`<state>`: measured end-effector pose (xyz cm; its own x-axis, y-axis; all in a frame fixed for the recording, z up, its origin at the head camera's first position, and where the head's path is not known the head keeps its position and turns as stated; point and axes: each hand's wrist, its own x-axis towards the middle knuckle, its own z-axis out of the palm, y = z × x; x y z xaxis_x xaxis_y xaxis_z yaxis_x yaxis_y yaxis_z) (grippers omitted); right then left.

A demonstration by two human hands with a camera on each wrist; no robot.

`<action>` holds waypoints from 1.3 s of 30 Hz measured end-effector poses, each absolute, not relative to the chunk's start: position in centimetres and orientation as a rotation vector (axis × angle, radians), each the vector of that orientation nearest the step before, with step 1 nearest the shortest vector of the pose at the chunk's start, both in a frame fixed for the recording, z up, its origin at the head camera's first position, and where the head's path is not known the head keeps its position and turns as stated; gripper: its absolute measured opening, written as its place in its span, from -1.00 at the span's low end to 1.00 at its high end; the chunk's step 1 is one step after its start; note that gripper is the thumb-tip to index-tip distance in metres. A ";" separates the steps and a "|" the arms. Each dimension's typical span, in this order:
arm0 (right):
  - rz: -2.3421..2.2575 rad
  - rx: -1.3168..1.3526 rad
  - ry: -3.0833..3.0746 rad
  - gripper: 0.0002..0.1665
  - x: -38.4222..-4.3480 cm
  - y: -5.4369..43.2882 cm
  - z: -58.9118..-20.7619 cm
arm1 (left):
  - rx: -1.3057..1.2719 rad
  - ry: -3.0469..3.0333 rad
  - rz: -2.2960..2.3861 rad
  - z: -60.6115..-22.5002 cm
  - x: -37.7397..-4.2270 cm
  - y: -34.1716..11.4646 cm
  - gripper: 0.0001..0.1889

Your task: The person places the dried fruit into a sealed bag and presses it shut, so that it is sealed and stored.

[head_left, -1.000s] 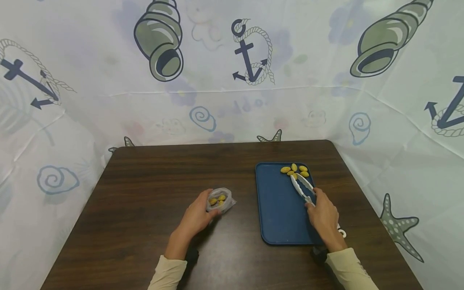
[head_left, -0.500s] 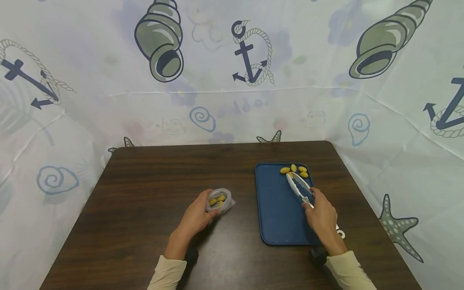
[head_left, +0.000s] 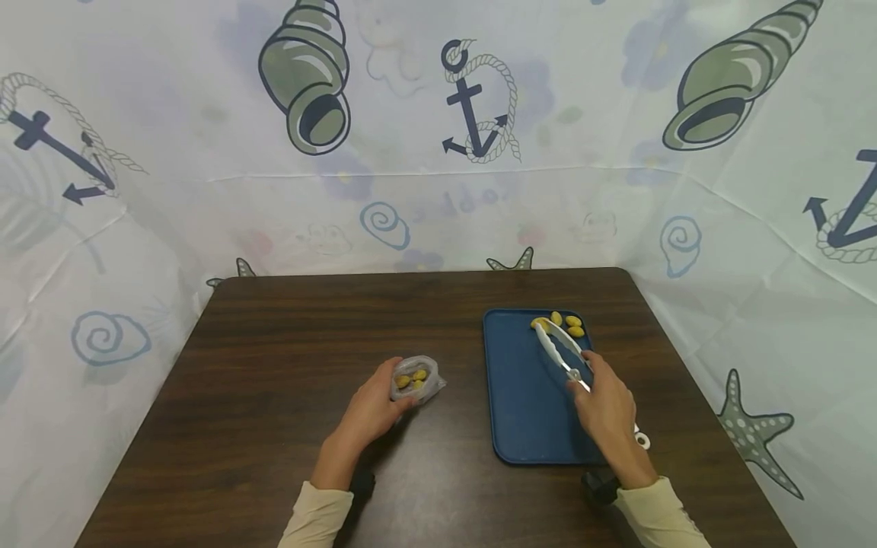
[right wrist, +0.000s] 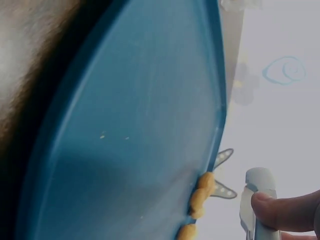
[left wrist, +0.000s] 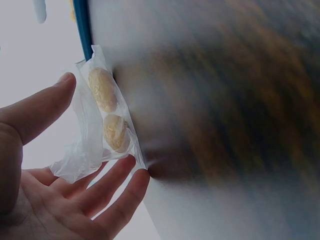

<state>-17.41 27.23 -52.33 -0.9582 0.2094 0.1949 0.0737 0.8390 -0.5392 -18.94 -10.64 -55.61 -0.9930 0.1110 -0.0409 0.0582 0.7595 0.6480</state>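
My left hand curls around a small clear plastic bag, which stands on the table with its mouth upward. Yellow-brown oval pieces, perhaps nuts in their shells, lie inside; two show through the plastic in the left wrist view. Over the blue tray, my right hand grips white tongs. Their tips are at an oval piece near the tray's far edge; whether they pinch it is unclear. More oval pieces lie right of the tips. The right wrist view shows my thumb on the tongs' handle.
The dark wooden table carries the tray on its right half and the bag near its middle. A white cloth printed with shells and anchors hangs around the back and sides. Tiny crumbs dot the tray.
My right hand has moved the tongs leftward along the tray's far end, from the middle of the cluster to its leftmost piece. The left hand and bag have stayed put.
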 end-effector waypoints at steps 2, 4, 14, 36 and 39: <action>0.793 -0.204 -2.755 -0.33 -17.4 27.0 -52.1 | 0.139 2.875 1.054 -55.6 -19.0 -10.6 -0.15; 0.785 -0.190 -2.738 -0.34 -17.3 26.8 -52.0 | 0.139 2.876 1.057 -55.6 -19.0 -10.6 -0.15; 0.793 -0.135 -2.699 -0.34 -16.8 25.7 -50.6 | 0.149 2.879 1.071 -55.4 -19.0 -10.5 -0.15; 0.805 -0.010 -2.673 -0.35 -16.1 23.5 -49.5 | 0.132 2.902 1.031 -55.3 -18.9 -10.3 -0.19; 0.797 -0.001 -2.668 -0.35 -16.1 23.2 -49.6 | 0.143 2.903 1.031 -55.2 -19.0 -10.3 -0.20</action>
